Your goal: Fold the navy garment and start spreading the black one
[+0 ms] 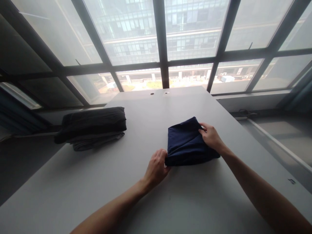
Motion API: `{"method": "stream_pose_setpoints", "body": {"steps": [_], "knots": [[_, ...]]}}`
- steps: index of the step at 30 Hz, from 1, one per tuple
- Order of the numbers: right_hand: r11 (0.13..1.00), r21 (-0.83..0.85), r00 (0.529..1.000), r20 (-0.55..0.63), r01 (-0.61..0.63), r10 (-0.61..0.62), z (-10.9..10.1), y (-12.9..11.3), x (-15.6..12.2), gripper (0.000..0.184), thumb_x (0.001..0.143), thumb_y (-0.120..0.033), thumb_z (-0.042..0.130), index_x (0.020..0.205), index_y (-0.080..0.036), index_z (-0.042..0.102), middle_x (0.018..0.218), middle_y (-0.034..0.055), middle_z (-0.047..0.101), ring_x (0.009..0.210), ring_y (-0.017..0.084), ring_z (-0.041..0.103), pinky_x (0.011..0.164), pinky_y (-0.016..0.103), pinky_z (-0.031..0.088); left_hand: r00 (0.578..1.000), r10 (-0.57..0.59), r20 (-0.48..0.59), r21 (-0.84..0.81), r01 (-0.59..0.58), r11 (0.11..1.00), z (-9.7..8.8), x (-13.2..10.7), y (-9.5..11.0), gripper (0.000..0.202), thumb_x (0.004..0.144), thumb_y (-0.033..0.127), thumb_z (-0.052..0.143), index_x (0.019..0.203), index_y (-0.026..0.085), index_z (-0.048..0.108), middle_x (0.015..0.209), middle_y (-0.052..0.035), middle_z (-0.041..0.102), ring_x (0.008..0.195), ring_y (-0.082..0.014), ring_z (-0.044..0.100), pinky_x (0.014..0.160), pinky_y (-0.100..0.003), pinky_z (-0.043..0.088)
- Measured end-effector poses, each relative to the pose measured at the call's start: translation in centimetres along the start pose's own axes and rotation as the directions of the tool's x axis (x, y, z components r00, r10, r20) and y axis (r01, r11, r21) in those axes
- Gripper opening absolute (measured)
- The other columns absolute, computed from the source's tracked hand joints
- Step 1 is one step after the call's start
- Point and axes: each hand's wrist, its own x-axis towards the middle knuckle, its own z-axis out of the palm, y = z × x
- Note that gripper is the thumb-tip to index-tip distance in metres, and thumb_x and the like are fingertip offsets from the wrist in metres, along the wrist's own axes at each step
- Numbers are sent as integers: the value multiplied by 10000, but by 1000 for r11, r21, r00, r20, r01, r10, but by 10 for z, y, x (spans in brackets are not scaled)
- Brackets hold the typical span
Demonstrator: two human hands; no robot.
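A folded navy-blue garment (pixel 186 139) lies on the white table (pixel 146 120), right of the middle; its exact kind does not show. My left hand (pixel 157 165) pinches its near left corner, with the thumb low by the tabletop. At the upper right edge, my right hand (pixel 210 136) grips the cloth between thumb and fingers. The garment's far corner points up and away, and a crease runs across its top. Part of its right side is hidden behind my right hand and wrist.
Folded dark clothes (pixel 97 125), black above grey, are stacked at the table's left edge. Two small holes (pixel 152 94) mark the far end. Large framed windows (pixel 163 42) stand beyond it. A small dark mark (pixel 292 181) is near the right edge.
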Motion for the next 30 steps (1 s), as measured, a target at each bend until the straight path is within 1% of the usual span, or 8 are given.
{"method": "stream_pose_setpoints", "body": {"steps": [4, 8, 12, 16, 20, 23, 27, 30], "knots": [[1000, -11, 1000, -4, -11, 11, 1, 3, 0, 371, 898, -217, 559, 1236, -177, 706, 1125, 100, 768, 1032, 262, 723, 958, 367, 533, 999, 18, 49, -181, -9, 983, 2, -3, 0, 237, 777, 104, 611, 951, 225, 504, 933, -29, 581, 849, -203, 558, 765, -317, 471], [999, -9, 999, 15, -48, 48, 2, 10, 2, 399, 881, -234, 577, 1255, -164, 698, 1130, 109, 767, 1029, 265, 724, 938, 365, 547, 1000, 1, 17, -232, 3, 973, 1, -4, 1, 199, 780, 62, 578, 826, 225, 473, 818, 1, 550, 740, -166, 520, 674, -270, 427], [999, 21, 998, 48, -49, 48, 3, 14, 4, 405, 877, -245, 577, 1251, -158, 704, 1170, 115, 755, 1061, 271, 716, 923, 363, 556, 998, 32, -53, -90, -36, 995, -3, -2, 7, 241, 795, 46, 555, 726, 226, 412, 744, 4, 481, 681, -166, 448, 633, -275, 394], [999, 5, 999, 18, -39, 39, 5, 16, 5, 391, 883, -236, 563, 1232, -141, 712, 1151, 134, 757, 1039, 275, 719, 928, 376, 549, 988, 126, -91, 56, -122, 991, 0, -6, 9, 234, 779, -16, 518, 817, 215, 510, 930, -55, 510, 831, -199, 494, 709, -294, 468], [996, -63, 998, 5, -59, 59, 5, 18, 2, 382, 892, -231, 561, 1235, -163, 715, 1125, 130, 764, 1032, 271, 722, 931, 367, 543, 948, 316, 45, 79, -318, 945, 7, -13, 5, 330, 846, -76, 431, 878, 215, 585, 934, -47, 503, 804, -171, 505, 662, -248, 483], [964, -250, 995, -10, -96, 97, 2, 17, 0, 353, 886, -251, 592, 1189, -150, 742, 1092, 165, 765, 1019, 309, 722, 939, 399, 532, 895, 409, 176, 32, -420, 907, 8, -15, 2, 382, 877, -78, 425, 977, 230, 626, 1005, -47, 541, 845, -161, 550, 696, -240, 511], [921, -379, 996, -7, -87, 91, -2, 14, -1, 309, 892, -259, 592, 1118, -151, 773, 1080, 181, 764, 998, 323, 720, 927, 406, 525, 930, 332, 159, -27, -332, 943, 5, -15, 2, 440, 903, 7, 503, 1252, 264, 578, 1115, -63, 556, 904, -174, 594, 785, -285, 560], [961, -270, 998, -34, -55, 47, -4, 10, 0, 305, 888, -250, 582, 1112, -179, 778, 1073, 134, 775, 985, 287, 721, 917, 375, 530, 971, 229, 72, -65, -225, 972, 6, -14, 2, 374, 923, 46, 491, 1223, 248, 588, 1002, -44, 558, 800, -152, 579, 731, -260, 555]]}}
